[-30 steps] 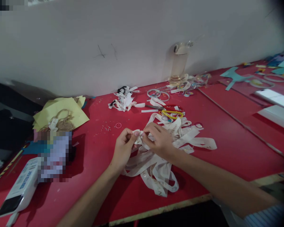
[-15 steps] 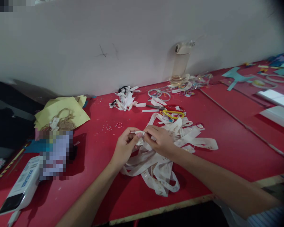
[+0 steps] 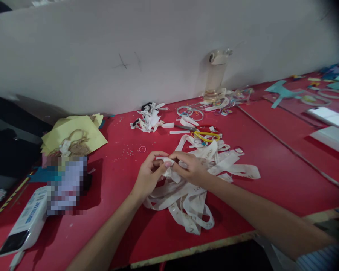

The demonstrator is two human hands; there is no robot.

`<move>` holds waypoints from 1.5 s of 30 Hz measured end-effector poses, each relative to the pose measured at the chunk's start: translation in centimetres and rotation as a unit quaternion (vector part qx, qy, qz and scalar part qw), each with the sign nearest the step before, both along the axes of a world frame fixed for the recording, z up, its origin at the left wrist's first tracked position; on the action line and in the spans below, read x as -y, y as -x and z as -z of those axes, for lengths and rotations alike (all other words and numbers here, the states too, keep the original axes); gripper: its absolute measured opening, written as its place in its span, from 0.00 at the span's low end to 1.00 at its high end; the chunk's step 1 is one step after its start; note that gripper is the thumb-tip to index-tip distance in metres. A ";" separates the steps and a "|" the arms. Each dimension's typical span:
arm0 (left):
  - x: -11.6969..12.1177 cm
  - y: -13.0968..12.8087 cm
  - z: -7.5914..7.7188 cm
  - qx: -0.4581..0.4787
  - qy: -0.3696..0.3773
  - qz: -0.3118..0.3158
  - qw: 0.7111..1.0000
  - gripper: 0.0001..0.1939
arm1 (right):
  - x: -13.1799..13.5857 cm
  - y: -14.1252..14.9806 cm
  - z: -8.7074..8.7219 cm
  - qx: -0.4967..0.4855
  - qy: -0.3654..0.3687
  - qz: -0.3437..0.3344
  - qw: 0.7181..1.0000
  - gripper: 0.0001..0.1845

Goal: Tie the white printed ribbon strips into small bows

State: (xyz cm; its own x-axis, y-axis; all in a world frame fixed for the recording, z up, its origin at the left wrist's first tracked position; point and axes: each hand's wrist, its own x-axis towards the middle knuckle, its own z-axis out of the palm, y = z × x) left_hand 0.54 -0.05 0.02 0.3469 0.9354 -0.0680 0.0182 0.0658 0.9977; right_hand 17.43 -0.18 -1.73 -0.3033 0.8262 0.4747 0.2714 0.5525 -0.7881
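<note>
Both hands meet over a loose heap of white printed ribbon (image 3: 186,210) on the red table. My left hand (image 3: 149,171) pinches a folded white ribbon (image 3: 172,175) between thumb and fingers. From the other side, my right hand (image 3: 190,167) grips the same ribbon, its fingertips touching those of the left. How the ribbon is folded or knotted is partly hidden by the fingers. Just beyond the heap lie scissors (image 3: 206,133) with red and yellow handles, among small coloured elastic bands. A single pink band (image 3: 142,149) rests left of the hands.
A bunch of white ribbon pieces (image 3: 149,118) lies near the wall. Behind stands a clear bottle (image 3: 215,77). At left are yellow paper (image 3: 94,133) with twine and a white power bank (image 3: 26,222). A phone (image 3: 333,116) lies at right.
The fingers have shifted slightly on the ribbon, and more of its folded end now hangs below them. My right thumb and fingers are a little differently placed. The heap is almost unmoved.
</note>
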 end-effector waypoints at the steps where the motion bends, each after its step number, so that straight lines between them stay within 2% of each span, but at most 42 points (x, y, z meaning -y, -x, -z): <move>1: 0.0 0.0 0.0 0.001 -0.001 0.004 1.000 0.14 | 0.0 -0.1 0.0 0.001 0.008 -0.013 1.000 0.05; 6: 0.0 0.3 0.3 -0.005 -0.012 0.033 0.999 0.13 | -0.2 -0.4 0.3 0.018 0.028 -0.063 0.997 0.06; 12: 0.0 0.3 0.2 -0.002 -0.010 0.029 1.000 0.14 | 0.0 -0.1 0.7 0.039 -0.017 -0.010 0.999 0.10; 17: 0.2 0.5 0.0 -0.014 -0.016 0.033 0.999 0.13 | -0.2 -0.5 0.6 0.060 -0.013 -0.095 0.994 0.08; 19: 0.2 0.5 -0.1 -0.016 -0.018 0.037 0.999 0.13 | -0.2 -0.6 0.5 0.069 -0.033 -0.103 0.992 0.06; 22: 0.1 0.5 0.0 -0.014 -0.018 0.032 0.999 0.13 | -0.1 -0.4 0.6 0.089 -0.059 -0.063 0.992 0.06; 26: 0.0 0.3 0.4 -0.003 -0.019 0.002 1.000 0.11 | 0.0 -0.1 0.9 0.138 -0.044 0.007 0.989 0.08; 31: 0.2 0.1 0.5 -0.020 -0.039 -0.045 0.998 0.09 | 0.0 0.0 1.2 0.182 -0.042 0.006 0.982 0.10; 35: 0.5 -0.1 0.1 -0.032 -0.055 -0.077 0.995 0.10 | 0.1 0.0 0.8 0.155 -0.037 0.016 0.987 0.09; 40: 0.6 -0.3 -0.1 -0.025 -0.062 -0.109 0.992 0.11 | 0.2 0.1 0.4 0.095 -0.033 0.071 0.992 0.04; 45: 0.9 -0.5 0.0 -0.015 -0.069 -0.124 0.990 0.10 | 0.3 0.2 0.4 0.084 -0.058 0.070 0.992 0.06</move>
State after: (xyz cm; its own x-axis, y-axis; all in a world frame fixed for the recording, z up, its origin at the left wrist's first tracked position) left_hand 1.08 -0.94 0.01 0.1047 0.9927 0.0599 0.0477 -0.0652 0.9967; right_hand 17.24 -0.44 -2.15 -0.2732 0.8087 0.5210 0.4743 0.5844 -0.6584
